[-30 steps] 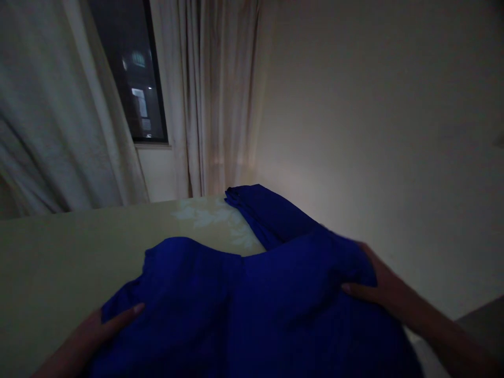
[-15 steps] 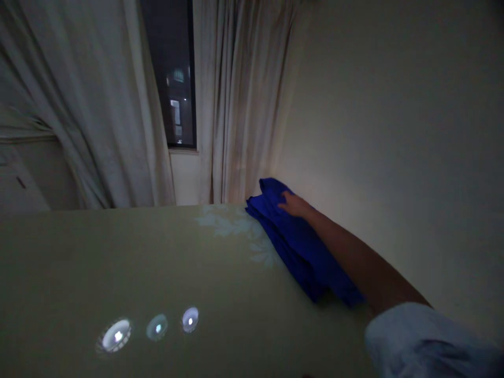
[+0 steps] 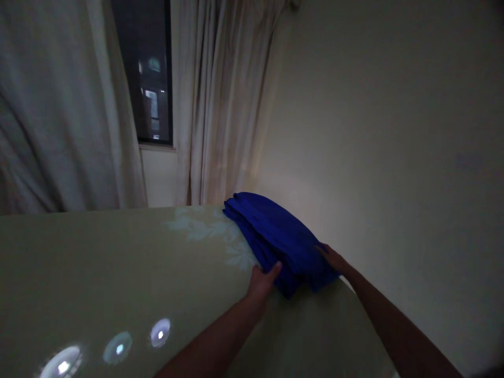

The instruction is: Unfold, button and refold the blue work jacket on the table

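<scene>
Blue cloth (image 3: 275, 231), earlier touched one-handed, is now seemingly steadied by left hand (image 3: 262, 281) at its seven o'clock and right hand (image 3: 334, 259) at four; finger closure cannot be told.

Cannot read any text, label, brand, number or sign anywhere. Between ten and eleven o'clock, through the window (image 3: 148, 76), can see only small bright lights (image 3: 151, 102), too blurred for making out any letter or number.
</scene>
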`<move>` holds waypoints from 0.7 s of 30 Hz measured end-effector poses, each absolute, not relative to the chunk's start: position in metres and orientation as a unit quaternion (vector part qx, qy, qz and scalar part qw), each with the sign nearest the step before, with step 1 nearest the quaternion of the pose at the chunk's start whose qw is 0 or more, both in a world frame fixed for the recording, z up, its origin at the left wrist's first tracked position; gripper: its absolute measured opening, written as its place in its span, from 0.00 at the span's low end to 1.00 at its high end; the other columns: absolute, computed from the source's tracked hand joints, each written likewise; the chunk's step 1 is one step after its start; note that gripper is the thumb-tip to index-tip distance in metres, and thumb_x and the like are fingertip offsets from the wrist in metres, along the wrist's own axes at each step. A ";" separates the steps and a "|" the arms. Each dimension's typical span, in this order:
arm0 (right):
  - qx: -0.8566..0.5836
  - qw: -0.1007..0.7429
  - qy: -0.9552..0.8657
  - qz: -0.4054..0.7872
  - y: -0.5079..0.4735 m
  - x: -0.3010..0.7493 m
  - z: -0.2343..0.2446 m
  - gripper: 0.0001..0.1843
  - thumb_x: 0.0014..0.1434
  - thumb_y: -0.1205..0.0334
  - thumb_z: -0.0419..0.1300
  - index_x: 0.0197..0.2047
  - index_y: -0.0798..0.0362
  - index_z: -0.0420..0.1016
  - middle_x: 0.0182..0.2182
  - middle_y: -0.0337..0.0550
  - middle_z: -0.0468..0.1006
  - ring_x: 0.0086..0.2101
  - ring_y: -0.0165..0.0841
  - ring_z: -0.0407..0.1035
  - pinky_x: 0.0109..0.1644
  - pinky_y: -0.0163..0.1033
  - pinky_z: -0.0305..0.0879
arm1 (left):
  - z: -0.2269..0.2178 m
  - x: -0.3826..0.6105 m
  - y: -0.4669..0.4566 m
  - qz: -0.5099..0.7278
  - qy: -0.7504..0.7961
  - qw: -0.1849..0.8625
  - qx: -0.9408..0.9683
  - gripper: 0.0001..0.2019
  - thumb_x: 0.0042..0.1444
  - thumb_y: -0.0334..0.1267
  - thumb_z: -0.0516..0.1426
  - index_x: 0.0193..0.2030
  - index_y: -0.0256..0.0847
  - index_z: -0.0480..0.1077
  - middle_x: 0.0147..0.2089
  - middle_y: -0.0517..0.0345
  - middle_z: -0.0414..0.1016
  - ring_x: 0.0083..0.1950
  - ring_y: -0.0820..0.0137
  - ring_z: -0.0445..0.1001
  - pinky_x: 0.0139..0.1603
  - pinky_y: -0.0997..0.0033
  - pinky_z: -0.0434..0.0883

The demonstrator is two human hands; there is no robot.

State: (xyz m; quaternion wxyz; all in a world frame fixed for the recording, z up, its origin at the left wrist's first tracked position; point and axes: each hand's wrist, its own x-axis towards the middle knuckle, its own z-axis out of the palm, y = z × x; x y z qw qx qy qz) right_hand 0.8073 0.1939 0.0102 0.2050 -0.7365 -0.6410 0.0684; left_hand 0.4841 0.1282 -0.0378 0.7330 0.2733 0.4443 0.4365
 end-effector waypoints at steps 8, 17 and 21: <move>-0.781 0.119 -0.611 0.038 0.156 0.768 -0.008 0.32 0.70 0.42 0.49 0.65 0.53 0.73 0.57 0.62 0.81 0.58 0.58 0.75 0.63 0.67 0.66 | 0.005 0.528 0.184 0.373 0.478 0.747 0.272 0.21 0.68 0.49 0.62 0.61 0.39 0.73 0.63 0.45 0.75 0.61 0.56 0.77 0.61 0.47 0.75; -0.711 0.218 -0.644 0.181 0.117 0.733 -0.022 0.40 0.69 0.36 0.51 0.72 0.55 0.63 0.61 0.60 0.77 0.61 0.49 0.73 0.68 0.56 0.65 | 0.000 0.254 0.137 0.233 0.514 0.743 0.361 0.29 0.35 0.48 0.75 0.45 0.38 0.81 0.46 0.38 0.85 0.48 0.43 0.84 0.48 0.52 0.83; -0.584 0.207 -0.772 0.141 0.129 0.613 -0.043 0.40 0.68 0.32 0.55 0.72 0.52 0.65 0.66 0.59 0.73 0.66 0.54 0.67 0.70 0.60 0.61 | 0.024 0.137 0.122 0.149 0.664 0.491 0.544 0.21 0.41 0.55 0.68 0.38 0.43 0.83 0.41 0.47 0.87 0.43 0.46 0.85 0.39 0.54 0.83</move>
